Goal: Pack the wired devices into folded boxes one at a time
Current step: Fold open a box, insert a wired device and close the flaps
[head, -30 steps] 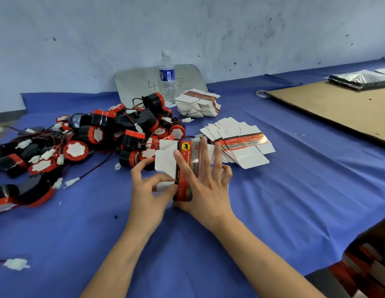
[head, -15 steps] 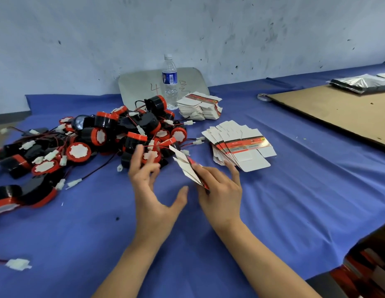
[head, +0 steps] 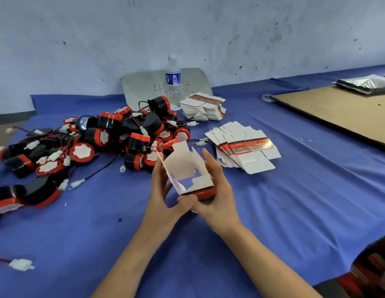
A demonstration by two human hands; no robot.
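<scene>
I hold one small cardboard box [head: 187, 168] above the blue cloth, spread into a square tube with its white flaps sticking up and its red printed side toward me. My left hand [head: 163, 194] grips its left wall and near edge. My right hand [head: 215, 190] cups its right side. Behind the box lies a heap of black-and-red wired devices [head: 97, 143] with white connectors. A fanned stack of flat boxes [head: 243, 147] rests to the right, and a second stack of flat boxes [head: 203, 107] sits farther back.
A water bottle [head: 173, 80] stands before a grey board [head: 144, 87] against the wall. A brown cardboard sheet [head: 342, 112] covers the right side, with silver bags [head: 365, 82] on it and a tape roll [head: 268, 97] beside it. A loose white connector [head: 20, 264] lies near left.
The flat box that my right hand held on edge is now spread into a square tube. My left hand has come back and taken its left side.
</scene>
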